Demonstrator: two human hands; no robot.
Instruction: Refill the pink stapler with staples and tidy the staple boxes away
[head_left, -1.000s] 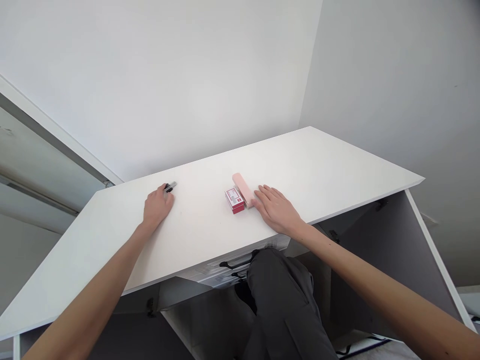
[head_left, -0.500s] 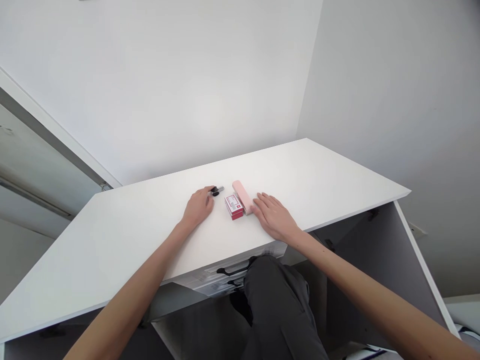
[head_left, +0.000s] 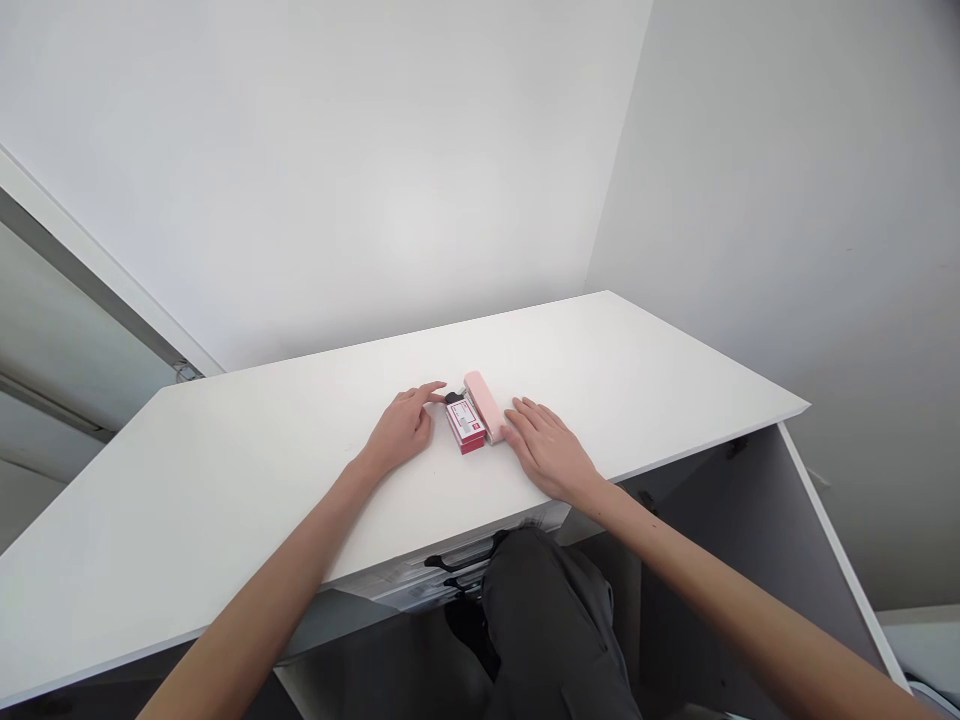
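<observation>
A pink stapler (head_left: 486, 408) lies on the white cabinet top, with a small red-and-white box (head_left: 466, 424) along its left side. Behind the box sits a small black item (head_left: 453, 398) with a silvery part, mostly hidden; its kind cannot be made out. My left hand (head_left: 401, 428) is open at the left, its index finger stretched toward the black item and its fingertips at or close to it. On the other side my right hand (head_left: 549, 447) lies open and flat, the thumb against the near end of the stapler.
The white cabinet top (head_left: 300, 450) runs back to the wall. Drawers with black handles (head_left: 465, 552) are under its front edge, with dark compartments at either side. My knee (head_left: 536, 590) is close to the drawers. A sliding-door frame (head_left: 97, 250) stands at left.
My left hand has shifted right, and the black item has moved right to the far end of the box, beside the stapler. My right hand stays by the stapler. The view has tilted slightly.
</observation>
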